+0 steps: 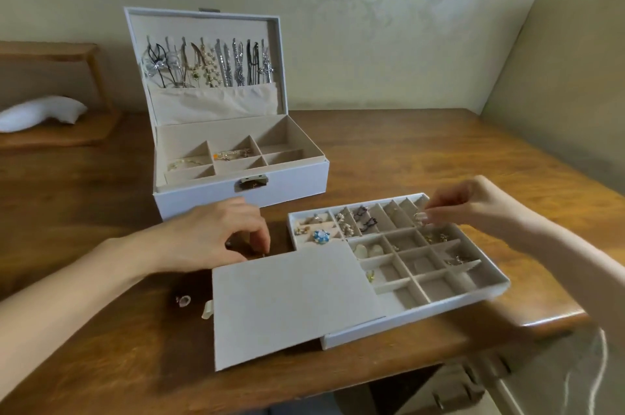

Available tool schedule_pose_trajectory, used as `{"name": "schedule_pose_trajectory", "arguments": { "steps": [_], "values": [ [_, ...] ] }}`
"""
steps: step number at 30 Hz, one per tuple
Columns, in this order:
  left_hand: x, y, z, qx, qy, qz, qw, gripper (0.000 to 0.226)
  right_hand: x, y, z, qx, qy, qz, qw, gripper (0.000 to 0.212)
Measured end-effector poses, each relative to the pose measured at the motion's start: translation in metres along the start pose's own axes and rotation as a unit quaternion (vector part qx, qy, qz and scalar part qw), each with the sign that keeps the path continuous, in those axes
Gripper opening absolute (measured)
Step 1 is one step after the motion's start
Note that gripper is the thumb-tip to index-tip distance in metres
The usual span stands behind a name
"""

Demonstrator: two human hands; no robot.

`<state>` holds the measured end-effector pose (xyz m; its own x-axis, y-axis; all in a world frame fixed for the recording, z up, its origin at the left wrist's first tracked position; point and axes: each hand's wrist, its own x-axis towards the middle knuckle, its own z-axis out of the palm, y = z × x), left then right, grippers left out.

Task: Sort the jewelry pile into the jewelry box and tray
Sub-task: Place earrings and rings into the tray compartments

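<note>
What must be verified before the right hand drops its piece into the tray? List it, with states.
1. Right hand grips a small silvery piece: ok.
2. It hangs over the tray, far row: ok.
3. Compartment directly under it empty: cannot tell, fingers hide it.
4. Tray's lid clear of that row: ok, it covers only the near left part.
5. Left hand out of the way: ok, pinching at the table left of the tray.
6. Jewelry box open: ok.
</note>
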<state>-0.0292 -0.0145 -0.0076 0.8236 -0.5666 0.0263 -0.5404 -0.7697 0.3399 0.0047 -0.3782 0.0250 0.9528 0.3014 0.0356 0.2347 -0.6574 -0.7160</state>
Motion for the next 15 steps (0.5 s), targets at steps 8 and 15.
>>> {"name": "schedule_pose_trajectory", "arguments": {
  "steps": [8,15],
  "values": [
    [0.001,-0.001,0.006,-0.014,0.023,0.002,1.0,0.027,0.003,-0.003,0.016,-0.247,-0.024,-0.057,0.967,0.011],
    [0.008,0.001,0.008,-0.061,0.01,-0.003,0.998,0.02,0.004,-0.012,0.025,-0.358,-0.015,-0.045,0.932,0.027]
  ]
}}
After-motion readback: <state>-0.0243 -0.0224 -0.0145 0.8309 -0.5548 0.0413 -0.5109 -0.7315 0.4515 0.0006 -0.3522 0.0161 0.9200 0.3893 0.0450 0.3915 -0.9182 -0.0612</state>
